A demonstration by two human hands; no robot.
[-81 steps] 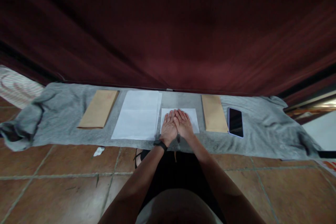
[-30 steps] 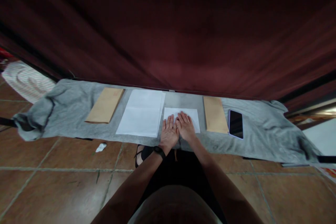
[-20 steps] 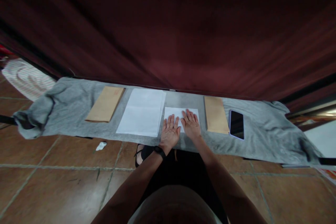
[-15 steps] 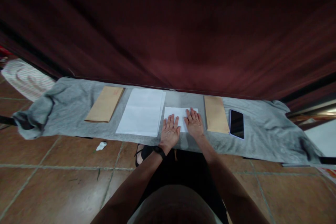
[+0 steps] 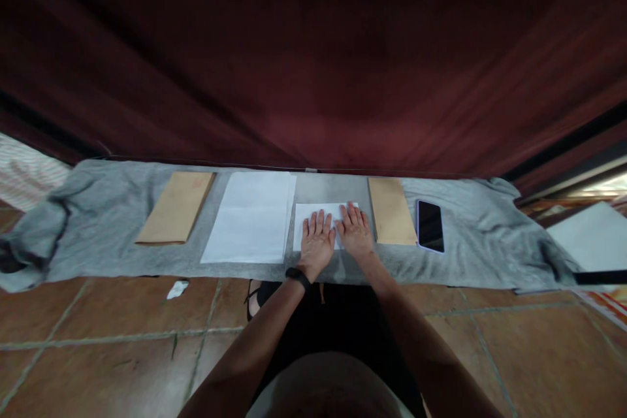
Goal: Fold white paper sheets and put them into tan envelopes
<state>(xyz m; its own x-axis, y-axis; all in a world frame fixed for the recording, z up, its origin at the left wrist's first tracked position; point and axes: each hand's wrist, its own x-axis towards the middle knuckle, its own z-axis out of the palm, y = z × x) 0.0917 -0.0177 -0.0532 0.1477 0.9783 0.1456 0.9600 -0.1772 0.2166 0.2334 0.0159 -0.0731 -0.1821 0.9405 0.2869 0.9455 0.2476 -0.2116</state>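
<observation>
A small white sheet of paper (image 5: 301, 215), possibly folded, lies flat on the grey cloth (image 5: 323, 189). My left hand (image 5: 317, 241) rests palm down on its middle and near edge, fingers stretched out. Beside it, my right hand (image 5: 355, 230) presses flat on the right part of the paper, fingers extended. The thumbs of both hands almost meet. Part of the sheet is hidden under the hands. To the left lies a stack of larger white paper sheets (image 5: 249, 219), slightly fanned at its right side.
A brown paper envelope (image 5: 176, 208) lies at the left, and another brown envelope (image 5: 392, 212) is right of my hands. Next to that is a phone (image 5: 430, 226) in a light purple case. A dark red curtain (image 5: 313, 78) hangs behind. White scrap (image 5: 177, 289) lies on the tiled floor.
My view has shifted and tilted slightly. Both hands have slid rightward over the small paper, the left one more, so they are now closer together.
</observation>
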